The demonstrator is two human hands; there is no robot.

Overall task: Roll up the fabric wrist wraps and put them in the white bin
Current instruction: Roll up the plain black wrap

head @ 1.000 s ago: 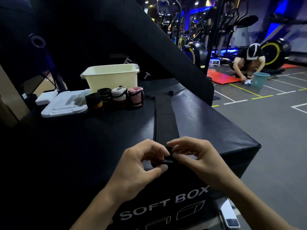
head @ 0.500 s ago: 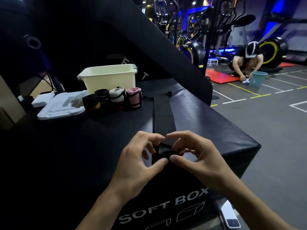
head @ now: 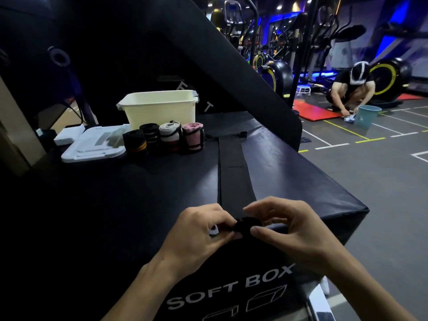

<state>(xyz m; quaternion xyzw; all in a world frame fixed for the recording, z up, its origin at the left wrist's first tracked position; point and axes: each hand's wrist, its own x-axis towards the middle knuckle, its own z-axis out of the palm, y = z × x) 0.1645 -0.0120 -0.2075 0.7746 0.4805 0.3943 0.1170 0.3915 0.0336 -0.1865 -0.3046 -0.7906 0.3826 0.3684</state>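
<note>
Head view looks down on a black wrap [head: 235, 174] laid out flat as a long strip along the top of the box [head: 301, 177], its near end at the box's front edge. That end is turned into a small tight roll [head: 243, 224], and both hands work it: the left hand [head: 199, 235] pinches the roll from its side with thumb and curled fingers, the right hand [head: 291, 230] pinches it from the other with thumb below and fingers arched over. Both sets of fingers are closed onto the roll, not spread.

As a judgement, the rolling of this wrap has only begun — most of the strip lies unrolled, running away toward a loop and a tab at its far end [head: 243, 135]. Four finished rolls [head: 164, 140] stand side by side farther back on the box, just in front of the bin [head: 159, 107]: two black, one with orange stripes, one grey-white and one pink, each cinched with a dark band. They are not yet in the bin; whether it holds anything cannot be seen. So rolling this strip and moving all the rolls across seems to be left.

The wrap looks like soft, matte woven fabric, flat and limp. The box has smooth, slightly glossy padded skin with white lettering on its front. The bin is cream plastic, rectangular, with a flared rim — its lid [head: 92, 147] lies flat to the left of the rolls.
</note>
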